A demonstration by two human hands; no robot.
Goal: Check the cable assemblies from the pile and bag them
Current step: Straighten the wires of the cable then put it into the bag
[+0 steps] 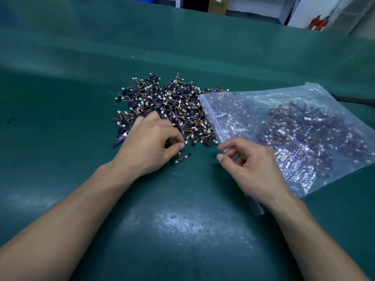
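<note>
A pile of small cable assemblies (172, 102), black strips with coloured wires and white plugs, lies on the green mat (182, 220). My left hand (150, 142) rests on the pile's near edge, thumb and forefinger pinching one assembly by its wire. A single assembly (182, 158) lies loose just below that hand. To the right lies a clear zip bag (294, 134) holding several assemblies. My right hand (251, 165) hovers over the bag's near left corner with fingers loosely curled, holding nothing that I can see.
The green mat covers the whole table and rises in a fold at the back. A dark cable (353, 99) lies at the right edge behind the bag. A cardboard box (218, 5) and red objects (318, 22) stand beyond the table.
</note>
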